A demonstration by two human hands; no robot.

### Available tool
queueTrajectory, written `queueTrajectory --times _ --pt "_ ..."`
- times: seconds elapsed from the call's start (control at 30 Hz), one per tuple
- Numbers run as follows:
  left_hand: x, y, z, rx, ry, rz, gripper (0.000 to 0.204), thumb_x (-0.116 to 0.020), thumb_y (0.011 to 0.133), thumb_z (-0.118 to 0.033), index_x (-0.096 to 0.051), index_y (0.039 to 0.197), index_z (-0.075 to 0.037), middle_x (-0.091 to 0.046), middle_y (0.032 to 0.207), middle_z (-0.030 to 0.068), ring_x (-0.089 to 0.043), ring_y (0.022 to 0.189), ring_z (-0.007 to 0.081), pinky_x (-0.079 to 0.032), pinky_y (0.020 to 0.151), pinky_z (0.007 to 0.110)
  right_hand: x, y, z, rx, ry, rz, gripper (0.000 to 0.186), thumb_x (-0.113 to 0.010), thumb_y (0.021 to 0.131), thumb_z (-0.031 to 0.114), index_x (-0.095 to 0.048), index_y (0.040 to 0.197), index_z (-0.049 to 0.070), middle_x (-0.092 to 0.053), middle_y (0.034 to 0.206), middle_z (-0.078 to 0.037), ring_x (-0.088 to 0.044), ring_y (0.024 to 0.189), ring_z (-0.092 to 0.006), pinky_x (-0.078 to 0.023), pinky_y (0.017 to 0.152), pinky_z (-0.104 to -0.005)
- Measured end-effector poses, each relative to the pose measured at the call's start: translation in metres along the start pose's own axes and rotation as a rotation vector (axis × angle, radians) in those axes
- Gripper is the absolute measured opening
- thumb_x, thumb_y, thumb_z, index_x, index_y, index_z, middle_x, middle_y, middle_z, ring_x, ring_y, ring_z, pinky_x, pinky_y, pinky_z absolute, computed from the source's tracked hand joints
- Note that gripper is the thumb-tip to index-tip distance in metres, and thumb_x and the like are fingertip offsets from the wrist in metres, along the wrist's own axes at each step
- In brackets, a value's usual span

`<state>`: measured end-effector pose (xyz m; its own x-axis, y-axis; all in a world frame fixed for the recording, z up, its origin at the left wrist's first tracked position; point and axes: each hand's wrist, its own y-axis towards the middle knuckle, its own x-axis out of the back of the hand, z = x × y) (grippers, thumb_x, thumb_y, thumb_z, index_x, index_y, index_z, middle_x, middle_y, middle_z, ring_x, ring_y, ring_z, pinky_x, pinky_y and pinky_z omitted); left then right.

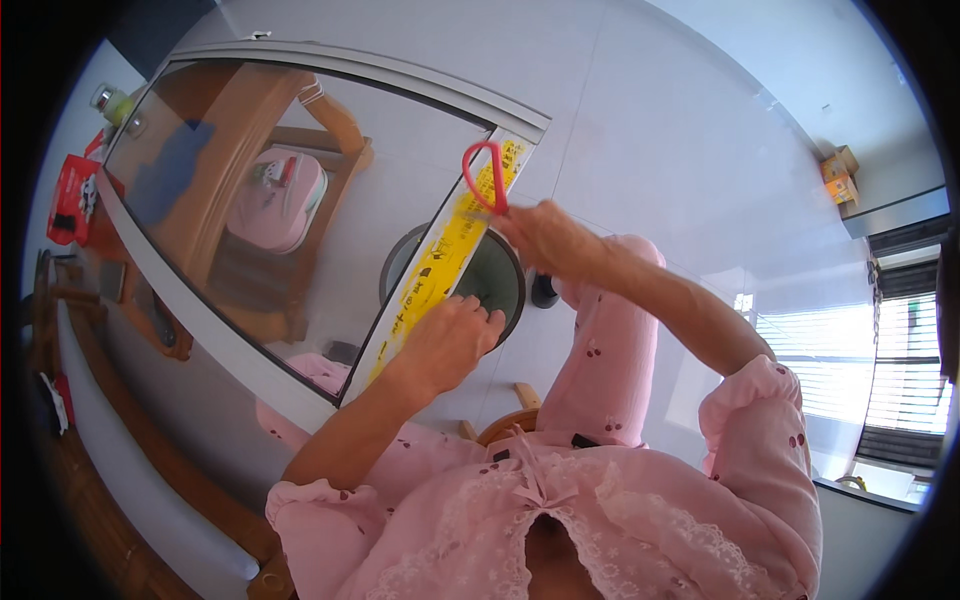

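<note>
A long yellow printed sticker runs along the pale metal edge of a glass-panelled frame, which lies across in front of me. My right hand is closed around a pair of scissors, at the end away from the loops. Their red handle points away from me above the sticker's far part; the blades are mostly hidden by my fingers. My left hand rests at the near part of the sticker, fingers curled in. Whatever those fingers pinch, if anything, is hidden.
A round dark bin stands on the floor under the sticker edge. Through the glass show a wooden chair and a pink box. At the left are a red packet and a wooden bench. Cardboard boxes sit far right.
</note>
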<state>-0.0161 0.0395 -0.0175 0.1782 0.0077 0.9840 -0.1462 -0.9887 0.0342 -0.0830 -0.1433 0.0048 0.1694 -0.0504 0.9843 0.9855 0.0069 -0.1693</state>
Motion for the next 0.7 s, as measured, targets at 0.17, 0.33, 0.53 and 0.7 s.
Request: queueTrajectory --times 0.17,0.33,0.53,0.7 --pt "0.005 0.001 -0.002 -0.007 0.021 0.020 0.016 -0.055 0.070 -0.006 -0.054 0.086 -0.005 -0.056 0.068 0.0069 -0.054 0.075 0.0202 -0.044 0.069 0.030 0.014 -0.003 -0.030 -0.259 0.476 -0.113 0.010 -0.048 0.078 0.006 -0.049 0.085 -0.001 -0.056 0.070 -0.008 -0.059 0.059 -0.0154 -0.048 0.051 -0.0250" --pt "0.008 0.002 -0.002 0.003 0.035 0.096 0.018 -0.056 0.069 -0.006 -0.055 0.087 -0.004 -0.056 0.069 0.0074 -0.054 0.075 0.0207 -0.044 0.069 0.030 0.023 -0.001 -0.058 -0.648 0.782 -0.064 0.015 -0.055 0.074 0.010 -0.049 0.082 0.000 -0.055 0.068 -0.008 -0.058 0.058 -0.0181 -0.047 0.051 -0.0284" --pt "0.004 0.002 -0.001 0.017 -0.014 0.050 0.021 -0.057 0.068 -0.004 -0.055 0.089 -0.004 -0.056 0.069 0.0075 -0.054 0.074 0.0209 -0.044 0.067 0.031 -0.008 -0.013 -0.025 -0.177 0.189 -0.055 0.031 -0.065 0.067 0.010 -0.047 0.091 0.001 -0.054 0.076 -0.009 -0.059 0.070 -0.0200 -0.047 0.059 -0.0293" --pt "0.007 0.002 0.000 0.009 0.019 0.054 0.021 -0.056 0.069 -0.004 -0.055 0.089 -0.004 -0.056 0.068 0.0073 -0.054 0.073 0.0209 -0.044 0.066 0.031 0.016 -0.009 -0.053 -0.382 0.613 -0.273 0.021 -0.046 0.087 0.019 -0.051 0.079 0.000 -0.054 0.059 -0.014 -0.057 0.051 -0.0259 -0.046 0.049 -0.0359"
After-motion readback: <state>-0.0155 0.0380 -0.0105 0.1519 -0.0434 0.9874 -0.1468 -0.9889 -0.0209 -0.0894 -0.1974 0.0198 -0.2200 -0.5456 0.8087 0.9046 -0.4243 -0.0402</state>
